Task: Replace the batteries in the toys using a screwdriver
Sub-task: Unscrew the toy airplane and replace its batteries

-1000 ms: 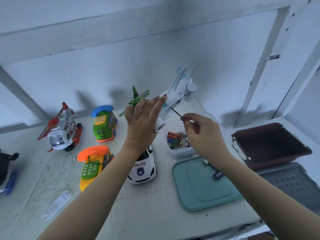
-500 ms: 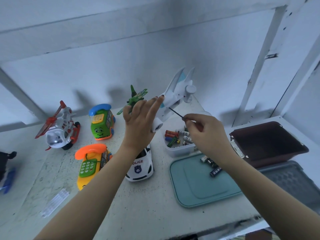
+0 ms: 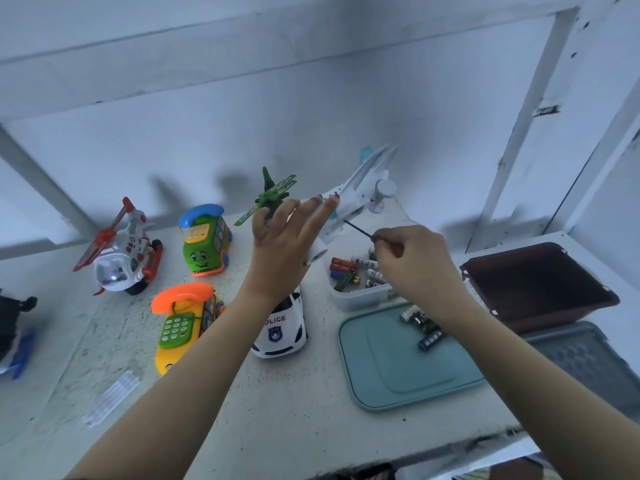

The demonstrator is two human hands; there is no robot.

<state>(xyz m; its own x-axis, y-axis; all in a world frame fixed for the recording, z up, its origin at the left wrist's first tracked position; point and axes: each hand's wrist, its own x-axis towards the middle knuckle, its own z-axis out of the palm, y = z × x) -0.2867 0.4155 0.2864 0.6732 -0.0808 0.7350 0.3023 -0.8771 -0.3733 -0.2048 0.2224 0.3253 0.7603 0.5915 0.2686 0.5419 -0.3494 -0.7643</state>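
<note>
Two hands mid-frame: left hand (image 3: 284, 244) props the plane (image 3: 360, 192) on straight fingers (image 3: 323, 211); right hand (image 3: 415, 261) pinches the screwdriver (image 3: 358, 229) against its belly; looks like the unscrewing stage, next needs steady twisting.

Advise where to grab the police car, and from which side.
Police car: probably pinch across its two sides, with the fingers coming down from above. It sits upright with its nose toward the camera. There is bare table to its right, while the yellow phone toy sits close on its left.
</note>
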